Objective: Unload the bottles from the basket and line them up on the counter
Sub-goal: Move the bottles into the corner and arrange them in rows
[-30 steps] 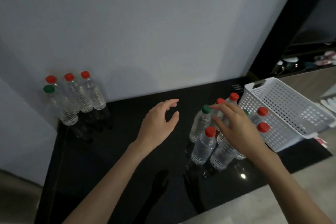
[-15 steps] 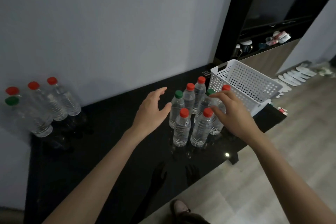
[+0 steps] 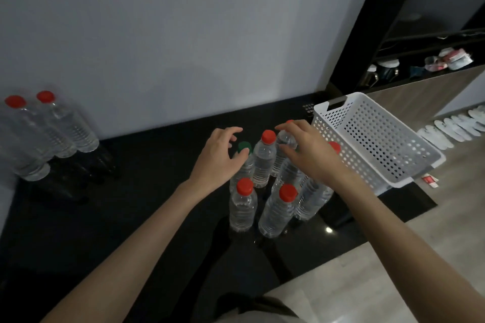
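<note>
1. The front bottles (image 3: 242,207) stand bunched on the counter (image 3: 131,217), not lined up; reach over without knocking them.
2. The left hand (image 3: 219,158) and right hand (image 3: 311,156) hover over the rear bottles (image 3: 265,157), fingers apart and curved, clamped on nothing; grip one body each and lift straight.
3. The basket (image 3: 380,144), just right, looks empty.
4. Set them beside the wall bottles (image 3: 65,128), far left.

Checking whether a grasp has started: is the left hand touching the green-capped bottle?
Cannot tell. Head view: the left hand overlaps the green-capped bottle at the thumb, hiding any gap.
</note>
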`<state>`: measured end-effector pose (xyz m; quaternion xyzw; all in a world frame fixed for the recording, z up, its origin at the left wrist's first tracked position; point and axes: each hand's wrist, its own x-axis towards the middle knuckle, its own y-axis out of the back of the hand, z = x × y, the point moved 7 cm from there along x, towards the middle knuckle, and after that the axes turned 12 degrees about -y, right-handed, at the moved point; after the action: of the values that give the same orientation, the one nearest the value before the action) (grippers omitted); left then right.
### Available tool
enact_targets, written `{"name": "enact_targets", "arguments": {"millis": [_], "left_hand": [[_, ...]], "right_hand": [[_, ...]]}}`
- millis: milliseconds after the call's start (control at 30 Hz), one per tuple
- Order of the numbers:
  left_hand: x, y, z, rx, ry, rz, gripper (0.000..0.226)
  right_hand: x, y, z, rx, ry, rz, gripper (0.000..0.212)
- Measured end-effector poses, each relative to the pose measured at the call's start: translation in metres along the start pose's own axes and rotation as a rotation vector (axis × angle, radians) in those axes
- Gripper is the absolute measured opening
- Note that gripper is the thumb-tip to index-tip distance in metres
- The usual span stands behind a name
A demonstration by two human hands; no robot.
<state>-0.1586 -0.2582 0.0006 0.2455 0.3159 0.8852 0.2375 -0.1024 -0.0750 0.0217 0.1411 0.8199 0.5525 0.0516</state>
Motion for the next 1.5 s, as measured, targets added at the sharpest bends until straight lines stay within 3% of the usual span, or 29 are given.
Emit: {"name": "enact_targets", "arguments": {"millis": [167,300,467,700,933,1167,1500], "left_hand": [[-0.017,-0.002,0.007,0.017,-0.03,0.087,0.035],[-0.04,-0.015,0.01,0.058,0.011,-0.048,0.047],[-0.064,-0.04,0.008,0.274,0.039,-0.165,0.044],[-0.063,-0.041,0.001,0.331,0.172,-0.028,0.019],[-0.087,0.003,-0.028,0.297,0.358,0.14,0.021],[-0.119,0.08,-0.07,0.431,0.474,0.216,0.022],[-0.162,0.193,-0.154,0.481,0.458,0.227,0.024]], "right_hand": [[0.041,-0.038,0.0,-0.115,0.121,-0.161,0.048],[0.057,-0.063,-0.003,-0.276,0.214,-0.172,0.035],[0.071,-0.07,-0.007,-0.172,0.252,-0.186,0.031],[0.082,-0.067,-0.025,-0.06,0.21,-0.188,0.029],[0.1,-0.05,-0.067,0.048,0.339,-0.059,0.03],[0.1,-0.061,-0.147,0.127,0.526,-0.237,0.027],[0.081,-0.122,-0.258,0.15,0.449,-0.355,0.031]]}}
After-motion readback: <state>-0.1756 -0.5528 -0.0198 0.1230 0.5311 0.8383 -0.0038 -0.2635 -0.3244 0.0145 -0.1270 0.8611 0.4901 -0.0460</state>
